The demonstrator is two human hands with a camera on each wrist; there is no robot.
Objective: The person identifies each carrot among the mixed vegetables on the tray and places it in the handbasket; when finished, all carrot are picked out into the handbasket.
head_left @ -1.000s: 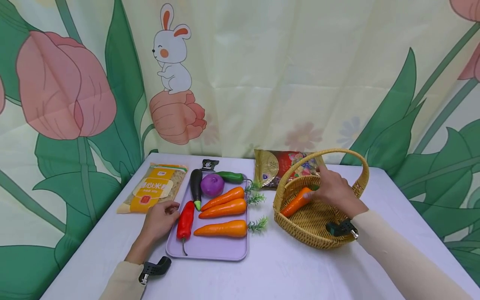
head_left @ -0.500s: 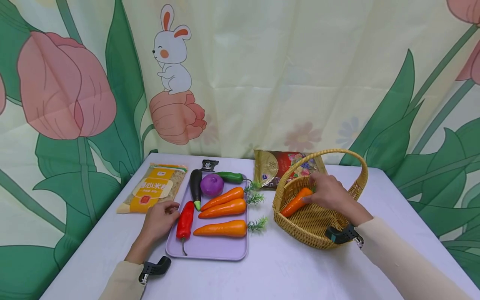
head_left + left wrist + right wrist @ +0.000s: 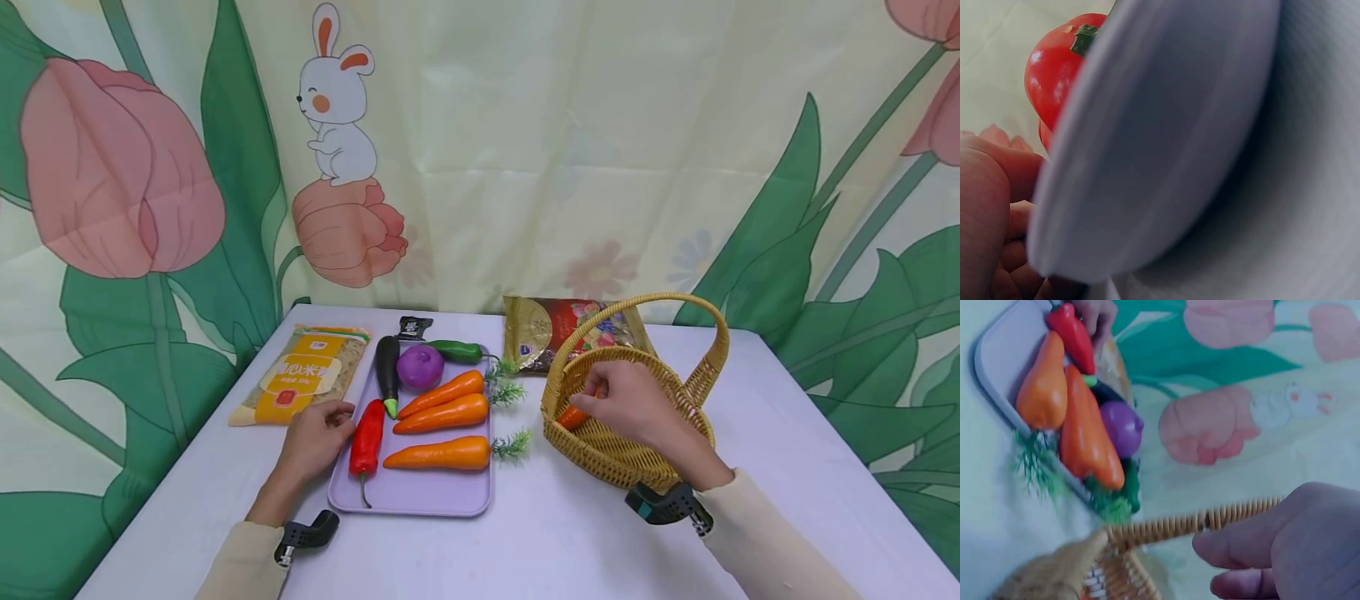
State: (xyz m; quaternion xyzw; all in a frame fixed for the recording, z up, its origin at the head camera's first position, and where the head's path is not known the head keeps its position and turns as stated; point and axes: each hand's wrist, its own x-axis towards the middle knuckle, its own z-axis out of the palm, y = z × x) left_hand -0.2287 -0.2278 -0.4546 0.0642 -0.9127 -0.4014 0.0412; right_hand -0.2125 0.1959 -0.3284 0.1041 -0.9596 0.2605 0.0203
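Observation:
My left hand [image 3: 315,437] is at the left rim of the lilac tray [image 3: 450,502], thumb and curled fingers pinching that rim in the left wrist view. On the tray lie a red pepper [image 3: 366,440], an eggplant [image 3: 387,371], a purple onion [image 3: 420,367], a green pepper [image 3: 457,351] and three carrots [image 3: 438,453] with leafy tops. My right hand [image 3: 630,404] is over the wicker basket [image 3: 600,467], partly covering another carrot [image 3: 573,417] inside it. In the right wrist view, a gap shows between this hand's thumb and finger, with nothing between them.
A yellow bag of grain [image 3: 303,377] lies left of the tray. Behind it sit a small black packet [image 3: 414,327] and a red-gold bag [image 3: 551,333]. The basket's tall handle [image 3: 660,297] arches up beside my right arm. A printed curtain [image 3: 480,167] hangs behind the table.
My right hand has come off the carrot in the basket and moved nearer and slightly left. The carrot stays in the basket. The left hand keeps its place at the tray.

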